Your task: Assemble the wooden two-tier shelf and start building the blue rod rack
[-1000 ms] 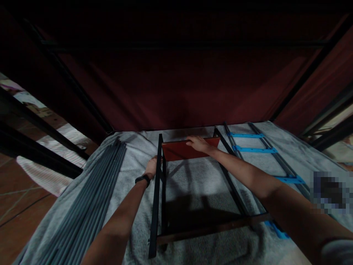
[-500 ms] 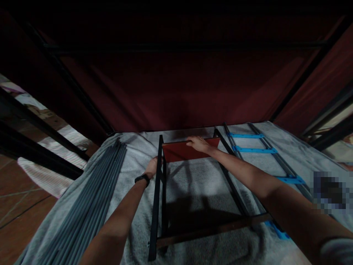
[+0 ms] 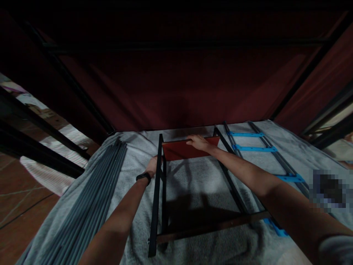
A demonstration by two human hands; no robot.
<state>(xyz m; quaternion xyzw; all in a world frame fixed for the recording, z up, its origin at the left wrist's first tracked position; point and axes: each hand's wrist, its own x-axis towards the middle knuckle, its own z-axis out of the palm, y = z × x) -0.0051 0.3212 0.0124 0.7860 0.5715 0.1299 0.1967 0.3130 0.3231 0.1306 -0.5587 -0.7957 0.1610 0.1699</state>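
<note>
A black metal frame [image 3: 156, 198] with upright-looking side bars lies on the grey cloth [image 3: 190, 184] in front of me. Across its far end spans a reddish-brown board [image 3: 176, 150]; a darker brown board [image 3: 215, 227] crosses the near end. My right hand [image 3: 198, 142] is closed over the top edge of the far board, fingers curled on it. Against the outer side of the left bar, near that board's end, rests my left hand [image 3: 151, 165], with a black band on the wrist. Its fingertips are hidden behind the bar.
Grey rods [image 3: 91, 198] lie bundled along the left. To the right are dark tubes joined by blue crosspieces [image 3: 255, 148]. A dark red panel [image 3: 182, 88] with black bars rises at the back, and black posts [image 3: 41, 151] stand at the left.
Both hands keep their places on the frame and far board. The view has shifted very slightly; nothing else visibly differs.
</note>
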